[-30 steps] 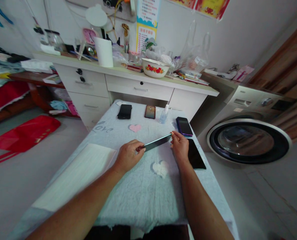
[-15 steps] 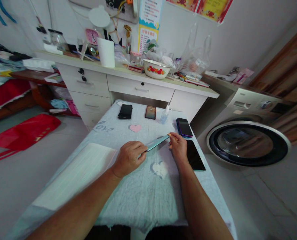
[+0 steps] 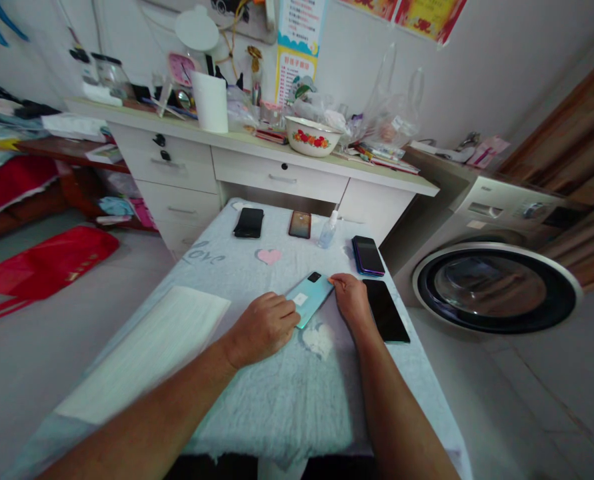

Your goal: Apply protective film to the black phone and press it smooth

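Observation:
A light teal phone [image 3: 311,296] lies back side up on the pale cloth-covered table [image 3: 257,400], its camera block at the far end. My left hand [image 3: 264,328] grips its near left edge. My right hand [image 3: 349,298] touches its far right corner with the fingertips. A black phone [image 3: 385,319] lies screen up just right of my right hand, and a purple-edged phone [image 3: 368,255] sits beyond it.
At the table's far end lie a black phone [image 3: 249,222], a reddish phone [image 3: 300,224] and a small clear bottle [image 3: 329,230]. A white folded cloth [image 3: 147,353] covers the left side. A cluttered white desk [image 3: 277,170] stands behind, a washing machine [image 3: 497,280] at right.
The teal phone was held on edge between both hands; it has been turned over and laid flat, back side up, on the table. Both hands lowered with it.

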`<state>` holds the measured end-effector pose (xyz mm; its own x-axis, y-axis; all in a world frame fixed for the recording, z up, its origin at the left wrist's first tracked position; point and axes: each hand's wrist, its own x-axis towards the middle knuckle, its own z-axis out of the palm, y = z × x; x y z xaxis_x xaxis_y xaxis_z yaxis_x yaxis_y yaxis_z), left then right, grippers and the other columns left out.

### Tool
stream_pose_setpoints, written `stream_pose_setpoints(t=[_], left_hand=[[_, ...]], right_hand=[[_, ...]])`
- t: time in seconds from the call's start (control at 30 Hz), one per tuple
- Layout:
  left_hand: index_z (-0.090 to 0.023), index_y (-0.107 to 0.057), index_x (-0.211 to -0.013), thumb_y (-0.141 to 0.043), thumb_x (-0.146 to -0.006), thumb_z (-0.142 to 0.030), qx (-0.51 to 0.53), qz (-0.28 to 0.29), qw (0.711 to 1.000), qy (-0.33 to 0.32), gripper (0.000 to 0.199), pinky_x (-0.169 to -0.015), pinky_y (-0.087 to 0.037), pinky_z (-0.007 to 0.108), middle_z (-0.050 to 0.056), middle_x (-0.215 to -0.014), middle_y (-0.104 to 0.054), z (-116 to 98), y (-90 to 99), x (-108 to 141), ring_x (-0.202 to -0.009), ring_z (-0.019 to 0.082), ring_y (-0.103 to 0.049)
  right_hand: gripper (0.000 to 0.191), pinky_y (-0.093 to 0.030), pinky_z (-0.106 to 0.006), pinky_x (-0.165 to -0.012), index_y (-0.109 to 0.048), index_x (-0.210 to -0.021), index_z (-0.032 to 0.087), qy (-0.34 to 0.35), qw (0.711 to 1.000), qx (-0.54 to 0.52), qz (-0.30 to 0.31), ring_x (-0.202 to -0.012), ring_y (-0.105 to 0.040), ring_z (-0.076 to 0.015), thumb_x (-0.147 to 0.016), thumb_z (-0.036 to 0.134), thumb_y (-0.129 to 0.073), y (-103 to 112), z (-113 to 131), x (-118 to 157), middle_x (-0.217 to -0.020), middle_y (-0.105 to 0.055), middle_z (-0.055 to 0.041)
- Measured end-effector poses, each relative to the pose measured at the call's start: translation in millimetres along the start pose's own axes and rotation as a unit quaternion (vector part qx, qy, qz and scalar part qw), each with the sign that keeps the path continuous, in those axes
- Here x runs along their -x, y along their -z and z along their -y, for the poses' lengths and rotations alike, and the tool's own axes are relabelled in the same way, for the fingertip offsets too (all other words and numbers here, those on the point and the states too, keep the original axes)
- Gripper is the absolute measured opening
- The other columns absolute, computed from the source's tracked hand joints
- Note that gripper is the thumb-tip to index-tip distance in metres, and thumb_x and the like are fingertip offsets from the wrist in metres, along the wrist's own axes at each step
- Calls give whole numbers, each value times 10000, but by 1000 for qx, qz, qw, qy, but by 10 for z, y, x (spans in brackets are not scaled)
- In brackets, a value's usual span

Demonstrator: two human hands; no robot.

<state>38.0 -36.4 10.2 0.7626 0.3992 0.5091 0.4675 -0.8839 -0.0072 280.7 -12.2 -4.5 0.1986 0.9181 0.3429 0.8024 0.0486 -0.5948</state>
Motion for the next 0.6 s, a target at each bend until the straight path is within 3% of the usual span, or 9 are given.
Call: stream_pose_setpoints(t=[0.27,0.6], left_hand=[[-184,-558,-708,-537,-889,-188,6,38,999,-20,183,-665,-351,320,7,-737,-583,-25,-31,23,-689,161,-517],[-186,-621,-761,-636,-854,-285,60,78,995,35,136,-674,-364,307,7,-768,-614,59,-59,37,-742,170,-563]], right_hand=[[175,-443,-253,-806,-751,-889,174,42,995,81,45,-849,-613,-167,-882,180,-576,0,26,30,-909,-663,-73],[198,-425,-229,-754,-753,-899,192,77,988,86,104,-809,-591,-146,-881,156,-559,28,109,60,-866,-630,-49]])
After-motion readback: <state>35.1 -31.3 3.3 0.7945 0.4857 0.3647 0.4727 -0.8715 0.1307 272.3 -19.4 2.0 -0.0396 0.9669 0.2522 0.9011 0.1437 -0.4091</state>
